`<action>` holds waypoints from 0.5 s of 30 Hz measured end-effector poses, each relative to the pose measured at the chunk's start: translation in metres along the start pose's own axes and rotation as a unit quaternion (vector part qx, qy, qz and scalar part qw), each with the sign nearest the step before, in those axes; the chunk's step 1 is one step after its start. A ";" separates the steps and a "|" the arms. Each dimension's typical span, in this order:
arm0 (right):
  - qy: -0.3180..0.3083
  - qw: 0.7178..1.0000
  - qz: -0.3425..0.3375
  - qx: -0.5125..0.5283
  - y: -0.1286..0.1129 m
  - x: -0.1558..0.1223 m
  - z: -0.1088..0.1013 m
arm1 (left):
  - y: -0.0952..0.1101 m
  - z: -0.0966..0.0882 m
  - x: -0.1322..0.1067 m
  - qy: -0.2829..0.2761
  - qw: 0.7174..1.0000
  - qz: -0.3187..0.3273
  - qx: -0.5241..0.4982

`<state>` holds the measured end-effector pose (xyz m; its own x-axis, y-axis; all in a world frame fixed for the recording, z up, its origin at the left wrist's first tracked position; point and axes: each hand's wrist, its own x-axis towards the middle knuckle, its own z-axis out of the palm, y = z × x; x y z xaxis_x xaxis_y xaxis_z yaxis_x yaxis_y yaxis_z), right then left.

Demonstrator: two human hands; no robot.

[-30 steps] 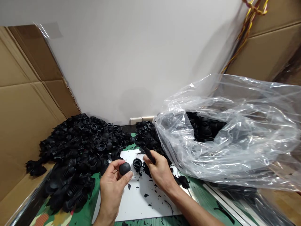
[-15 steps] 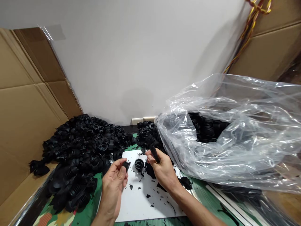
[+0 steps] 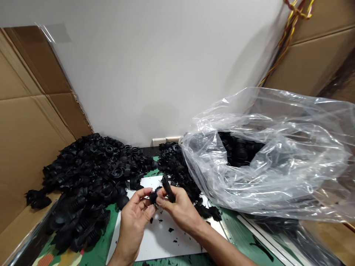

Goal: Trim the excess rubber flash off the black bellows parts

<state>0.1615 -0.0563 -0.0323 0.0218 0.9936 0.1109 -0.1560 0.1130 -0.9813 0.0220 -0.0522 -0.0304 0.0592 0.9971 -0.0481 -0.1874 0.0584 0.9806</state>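
The left hand (image 3: 134,218), fingers half curled, pinches a ribbed black plug (image 3: 153,198) at its fingertips — the plug sits towards one o'clock from that palm, ten o'clock from the right hand (image 3: 181,210), its long axis apparently nine to three. The right hand, wrapped around a dark tool (image 3: 168,188), meets the plug's near end. Further off, towards eleven, rises a black heap (image 3: 91,159).

The left hand (image 3: 135,216) pinches, its thumb below its pointing finger. The right hand (image 3: 181,208) is curled in a grip, its thumb reaching toward the left hand. Their fingertips are close together. The right arm (image 3: 222,247) slants, bare; the left wrist (image 3: 126,245) is more upright.
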 end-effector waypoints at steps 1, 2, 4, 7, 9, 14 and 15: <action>0.003 1.000 0.003 0.006 0.001 -0.001 0.002 | -0.001 0.000 0.000 -0.010 1.000 0.001 0.009; 0.008 1.000 0.006 0.011 0.002 -0.001 0.003 | -0.003 0.000 0.001 -0.019 1.000 0.001 0.020; 0.017 0.999 0.021 0.030 0.004 -0.001 0.004 | -0.004 -0.001 0.003 -0.020 0.999 0.011 0.036; 0.020 0.994 0.069 0.085 0.006 0.000 0.005 | -0.001 -0.001 0.005 -0.011 0.998 0.026 0.061; 0.025 0.986 0.104 0.129 0.006 0.001 0.005 | 0.002 0.001 0.005 -0.009 0.997 0.011 0.070; 0.048 0.968 0.164 0.183 0.004 0.001 0.004 | 0.005 0.004 0.005 0.031 0.998 -0.022 0.049; 0.051 0.966 0.170 0.188 0.003 0.001 0.004 | 0.005 0.004 0.005 0.034 0.998 -0.026 0.046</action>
<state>0.1572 -0.0546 -0.0349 0.0005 0.9701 -0.2427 -0.5186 -0.2073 -0.8295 0.0251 -0.0471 -0.0255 -0.0015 0.9941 -0.1082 -0.0939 0.1076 0.9898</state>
